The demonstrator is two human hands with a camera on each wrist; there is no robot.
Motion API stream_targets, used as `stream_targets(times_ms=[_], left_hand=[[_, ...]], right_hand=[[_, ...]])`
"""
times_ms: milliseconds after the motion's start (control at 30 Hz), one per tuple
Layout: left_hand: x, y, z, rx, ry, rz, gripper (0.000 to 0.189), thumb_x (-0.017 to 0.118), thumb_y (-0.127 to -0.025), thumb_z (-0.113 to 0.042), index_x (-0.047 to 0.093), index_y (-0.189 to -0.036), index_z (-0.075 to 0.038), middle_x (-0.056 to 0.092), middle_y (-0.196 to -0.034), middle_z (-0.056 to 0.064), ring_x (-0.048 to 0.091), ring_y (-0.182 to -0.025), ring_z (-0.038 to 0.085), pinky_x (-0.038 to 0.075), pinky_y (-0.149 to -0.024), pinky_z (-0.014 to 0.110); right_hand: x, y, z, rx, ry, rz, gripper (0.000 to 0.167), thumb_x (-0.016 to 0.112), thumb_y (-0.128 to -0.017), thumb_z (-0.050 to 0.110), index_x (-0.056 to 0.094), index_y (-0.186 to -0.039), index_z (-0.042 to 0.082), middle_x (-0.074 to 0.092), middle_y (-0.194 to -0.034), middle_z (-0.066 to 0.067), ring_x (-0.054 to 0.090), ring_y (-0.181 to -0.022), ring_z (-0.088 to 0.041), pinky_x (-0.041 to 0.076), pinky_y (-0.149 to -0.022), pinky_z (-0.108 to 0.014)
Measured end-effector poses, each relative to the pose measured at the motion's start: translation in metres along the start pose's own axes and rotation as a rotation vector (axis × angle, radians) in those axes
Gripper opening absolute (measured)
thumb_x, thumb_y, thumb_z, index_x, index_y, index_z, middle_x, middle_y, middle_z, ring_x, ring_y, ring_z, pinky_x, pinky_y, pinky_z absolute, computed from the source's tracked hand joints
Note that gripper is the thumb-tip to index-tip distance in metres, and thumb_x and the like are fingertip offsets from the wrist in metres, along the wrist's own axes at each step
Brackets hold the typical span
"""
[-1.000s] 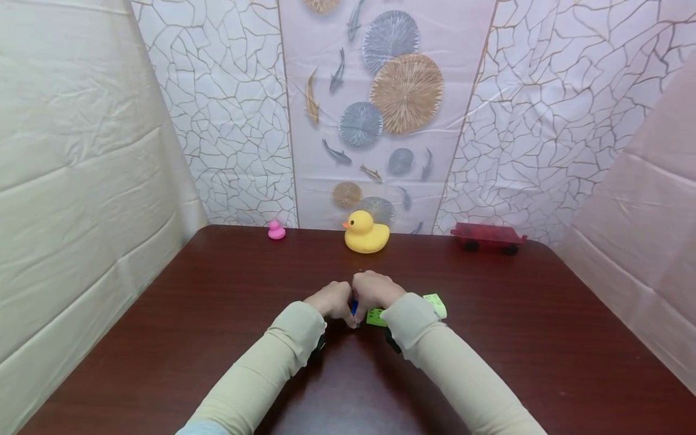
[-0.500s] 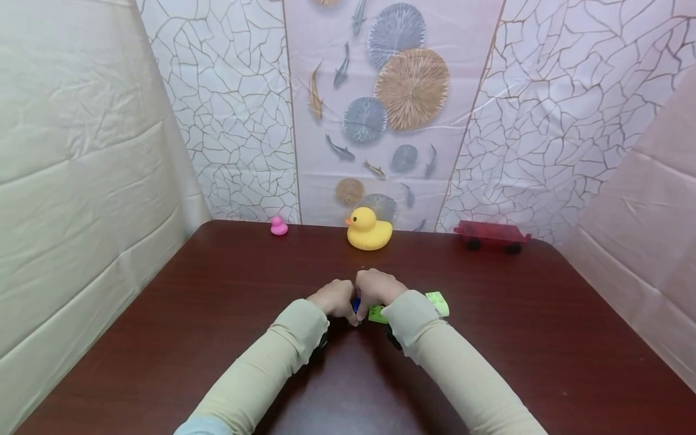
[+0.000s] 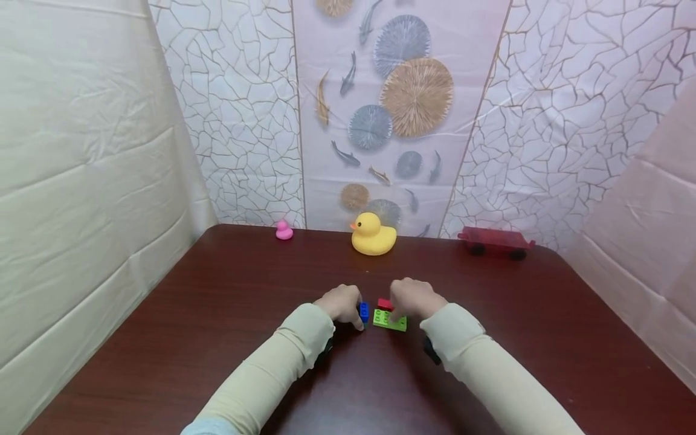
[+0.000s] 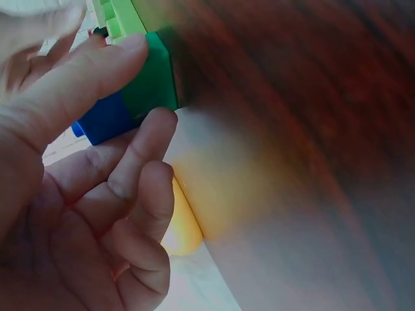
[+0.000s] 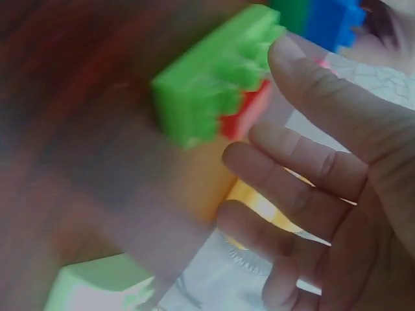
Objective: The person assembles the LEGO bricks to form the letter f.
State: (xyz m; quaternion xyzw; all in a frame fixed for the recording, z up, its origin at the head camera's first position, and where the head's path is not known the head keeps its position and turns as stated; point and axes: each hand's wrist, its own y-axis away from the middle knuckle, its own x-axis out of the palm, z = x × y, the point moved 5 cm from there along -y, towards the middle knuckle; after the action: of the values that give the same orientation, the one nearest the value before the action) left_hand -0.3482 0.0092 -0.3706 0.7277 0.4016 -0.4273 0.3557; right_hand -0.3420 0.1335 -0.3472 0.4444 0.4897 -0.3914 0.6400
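Observation:
Between thumb and fingers my left hand [image 3: 341, 304] pinches a two-brick stack low over the table. The stack has a blue brick [image 3: 364, 311] on top of a green brick [image 4: 152, 78]. Just right of it lies a long light green brick [image 3: 382, 321] with studs, and a red brick [image 3: 385, 304] shows behind it. My right hand [image 3: 415, 297] hovers at the light green brick, overlapping it in the head view. In the right wrist view its fingers [image 5: 285, 175] are spread, with the thumb tip near the studs and nothing gripped.
A pale green block [image 5: 97, 282] shows in the right wrist view, hidden behind the right arm in the head view. Along the table's back edge stand a pink duck [image 3: 284, 230], a yellow duck [image 3: 373, 234] and a red wagon [image 3: 496, 241].
My right hand has moved right, away from the left hand and the blue brick. The red brick and more of the light green brick now show. The left hand keeps its hold.

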Motion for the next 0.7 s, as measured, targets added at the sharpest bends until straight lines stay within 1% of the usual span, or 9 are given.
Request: stream_targets(times_ms=[67,133,267,367,400,467,533,600,700], left_hand=[[0.000,0.000,0.001,-0.004,-0.008,0.000,0.022,0.079,-0.062,-0.022,0.061,-0.070,-0.013,0.055,-0.063,-0.003,0.048,-0.056,0.012,0.040,-0.051,0.028],[0.000,0.001,0.002,-0.005,-0.015,-0.002,0.022,0.079,-0.062,-0.023,0.061,-0.070,-0.014,0.055,-0.064,-0.003,0.047,-0.057,0.012,0.040,-0.051,0.028],[-0.001,0.001,0.002,-0.003,-0.018,-0.002,0.022,0.079,-0.063,-0.023,0.060,-0.070,-0.014,0.054,-0.065,-0.003,0.048,-0.057,0.013,0.039,-0.051,0.028],[-0.001,0.001,0.001,-0.004,-0.018,-0.001,0.021,0.078,-0.064,-0.023,0.060,-0.070,-0.014,0.054,-0.065,-0.003,0.047,-0.057,0.013,0.039,-0.051,0.028],[-0.001,0.001,0.000,-0.005,-0.019,0.001,0.021,0.078,-0.064,-0.023,0.060,-0.070,-0.014,0.055,-0.064,-0.003,0.047,-0.057,0.012,0.039,-0.051,0.028],[-0.001,0.002,0.000,-0.008,-0.023,0.004,0.020,0.078,-0.064,-0.023,0.060,-0.069,-0.014,0.054,-0.064,-0.003,0.046,-0.057,0.012,0.038,-0.051,0.028],[-0.001,0.002,0.000,-0.009,-0.027,0.007,0.020,0.077,-0.064,-0.023,0.060,-0.069,-0.014,0.054,-0.063,-0.003,0.045,-0.056,0.012,0.037,-0.050,0.028],[-0.001,0.002,0.000,-0.010,-0.029,0.010,0.020,0.077,-0.065,-0.024,0.060,-0.068,-0.014,0.054,-0.063,-0.003,0.045,-0.056,0.012,0.037,-0.050,0.028],[-0.001,0.001,0.000,-0.006,-0.028,0.007,0.020,0.078,-0.064,-0.024,0.060,-0.067,-0.014,0.054,-0.062,-0.003,0.045,-0.055,0.012,0.037,-0.050,0.028]], right_hand=[[0.006,0.003,-0.005,0.008,0.019,0.005,0.030,0.080,-0.059,0.030,0.056,-0.065,0.012,0.050,-0.059,-0.001,0.046,-0.054,-0.016,0.037,-0.048,-0.031],[0.011,0.005,-0.007,-0.001,0.016,-0.002,0.031,0.080,-0.058,0.029,0.056,-0.067,0.012,0.050,-0.060,0.000,0.046,-0.055,-0.017,0.036,-0.049,-0.032],[0.017,0.005,-0.009,-0.024,0.001,-0.029,0.029,0.080,-0.060,0.027,0.054,-0.065,0.013,0.046,-0.058,0.000,0.042,-0.055,-0.016,0.033,-0.049,-0.030],[0.020,0.005,-0.012,-0.031,-0.025,-0.008,0.026,0.078,-0.063,0.026,0.055,-0.060,0.012,0.041,-0.053,0.001,0.037,-0.050,-0.014,0.030,-0.047,-0.028],[0.020,0.005,-0.013,-0.029,-0.042,0.005,0.025,0.077,-0.064,0.026,0.057,-0.061,0.012,0.041,-0.053,0.002,0.037,-0.050,-0.014,0.030,-0.047,-0.028],[0.019,0.004,-0.015,-0.028,-0.081,0.031,0.020,0.076,-0.065,0.025,0.061,-0.065,0.012,0.045,-0.055,0.003,0.039,-0.051,-0.013,0.032,-0.047,-0.027],[0.017,0.005,-0.016,-0.030,-0.124,0.050,0.018,0.075,-0.066,0.024,0.064,-0.072,0.011,0.050,-0.061,0.004,0.044,-0.055,-0.013,0.036,-0.049,-0.028],[0.014,0.005,-0.017,-0.041,-0.152,0.055,0.022,0.074,-0.067,0.022,0.065,-0.082,0.009,0.057,-0.072,0.002,0.048,-0.061,-0.015,0.041,-0.054,-0.030],[0.009,0.006,-0.017,-0.057,-0.170,0.053,0.030,0.073,-0.068,0.021,0.064,-0.092,0.006,0.059,-0.081,-0.001,0.050,-0.066,-0.016,0.044,-0.061,-0.032]])
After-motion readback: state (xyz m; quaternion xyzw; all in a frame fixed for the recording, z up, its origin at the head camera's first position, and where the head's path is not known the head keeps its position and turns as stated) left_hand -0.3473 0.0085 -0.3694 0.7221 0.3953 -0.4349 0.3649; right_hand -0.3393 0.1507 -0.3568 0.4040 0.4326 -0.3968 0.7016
